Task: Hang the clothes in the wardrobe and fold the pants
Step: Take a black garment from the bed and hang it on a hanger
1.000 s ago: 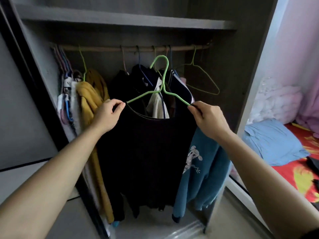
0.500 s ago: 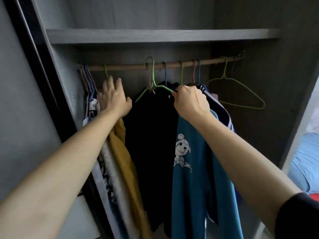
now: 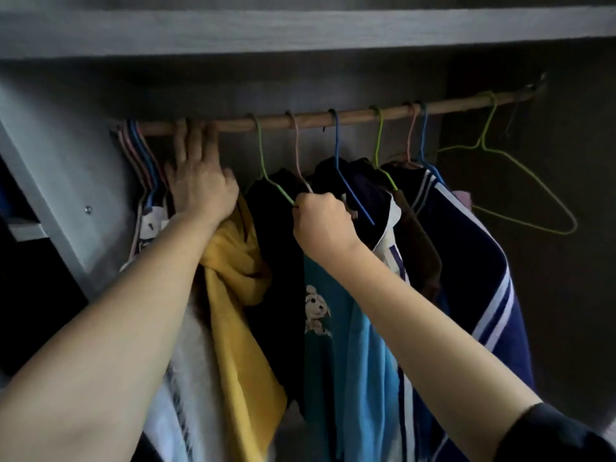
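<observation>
Head view. Inside of a wardrobe, seen from below the shelf [image 3: 300, 28], with a wooden rod [image 3: 350, 114] running across under it.

The left hand [image 3: 200, 188] reaches up at the left part of the rod. Its grip is loose and holds nothing: the fingers are stretched upward with their tips at the rod, and the heel of the hand lies against the top of a yellow garment [image 3: 233, 278].

The right hand [image 3: 321, 221] has its grip closed, fingers curled round the right shoulder wire of a green hanger [image 3: 263, 161]. The hook of this hanger lies over the rod, and the black garment [image 3: 276, 261] on it hangs between the yellow garment and a blue top [image 3: 353, 345] printed with a cartoon dog.

Further right on the rod hang a pink hanger [image 3: 296, 145], a blue hanger [image 3: 336, 155] and a navy jacket [image 3: 473, 261] with white stripes. A bare green hanger [image 3: 520, 195] hangs alone near the right end of the rod, apart from the clothes.

At the far left, a bunch of thin hangers [image 3: 140, 155] is pressed against the wardrobe wall, and a white fluffy garment [image 3: 196, 361] hangs below the left forearm. No pants can be made out here.
</observation>
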`<act>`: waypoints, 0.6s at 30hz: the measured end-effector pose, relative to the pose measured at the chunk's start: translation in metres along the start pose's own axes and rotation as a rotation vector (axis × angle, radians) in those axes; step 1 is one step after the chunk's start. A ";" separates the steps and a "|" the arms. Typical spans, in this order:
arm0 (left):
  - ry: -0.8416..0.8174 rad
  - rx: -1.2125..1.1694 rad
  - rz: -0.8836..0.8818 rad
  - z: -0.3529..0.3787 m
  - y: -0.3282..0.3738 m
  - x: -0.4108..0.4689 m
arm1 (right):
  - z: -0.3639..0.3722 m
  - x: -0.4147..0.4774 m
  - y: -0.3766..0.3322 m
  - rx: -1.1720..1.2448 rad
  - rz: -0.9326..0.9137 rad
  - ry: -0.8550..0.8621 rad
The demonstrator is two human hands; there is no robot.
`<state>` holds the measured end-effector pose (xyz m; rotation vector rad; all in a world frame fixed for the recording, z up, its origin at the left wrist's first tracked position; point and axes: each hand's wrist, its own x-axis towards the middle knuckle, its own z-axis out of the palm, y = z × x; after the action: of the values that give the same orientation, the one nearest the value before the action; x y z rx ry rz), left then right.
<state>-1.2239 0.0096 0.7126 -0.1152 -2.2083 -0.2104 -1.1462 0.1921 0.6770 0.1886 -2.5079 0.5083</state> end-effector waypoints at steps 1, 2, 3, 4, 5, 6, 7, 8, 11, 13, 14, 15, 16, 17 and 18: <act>0.007 -0.022 -0.018 0.000 0.002 0.000 | 0.002 0.002 0.003 0.079 0.019 -0.020; 0.008 -0.060 -0.044 -0.002 0.005 0.000 | 0.000 0.002 0.006 0.144 0.037 -0.057; 0.002 -0.109 -0.074 -0.005 0.010 0.001 | -0.003 0.000 0.010 0.200 0.062 -0.085; -0.006 -0.164 -0.106 -0.011 0.016 0.001 | -0.008 -0.005 0.014 0.261 0.107 -0.099; -0.012 -0.217 -0.132 -0.017 0.023 0.000 | -0.014 -0.014 0.018 0.324 0.158 -0.088; -0.017 -0.260 -0.152 -0.023 0.031 -0.003 | -0.019 -0.024 0.023 0.373 0.208 -0.049; -0.024 -0.302 -0.152 -0.027 0.042 -0.009 | -0.026 -0.038 0.030 0.386 0.262 0.013; -0.028 -0.328 -0.139 -0.031 0.052 -0.015 | -0.032 -0.054 0.037 0.372 0.313 0.069; -0.084 -0.477 0.023 -0.033 0.093 -0.046 | -0.046 -0.122 0.068 0.137 0.495 0.147; -0.122 -0.646 0.202 -0.035 0.132 -0.079 | -0.057 -0.186 0.092 -0.059 0.624 0.150; -0.143 -0.729 0.287 -0.038 0.154 -0.100 | -0.064 -0.223 0.101 -0.139 0.702 0.149; -0.173 -0.810 0.365 -0.044 0.176 -0.125 | -0.073 -0.262 0.106 -0.205 0.790 0.149; -0.221 -0.883 0.432 -0.051 0.198 -0.153 | -0.083 -0.303 0.107 -0.260 0.884 0.143; -0.287 -0.949 0.492 -0.060 0.218 -0.183 | -0.094 -0.344 0.104 -0.311 0.972 0.141; -0.362 -1.006 0.548 -0.070 0.238 -0.215 | -0.107 -0.384 0.098 -0.359 1.057 0.145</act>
<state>-1.0018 0.2278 0.6085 -1.3666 -2.1028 -1.0240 -0.7971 0.3333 0.5132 -1.3029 -2.3238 0.4101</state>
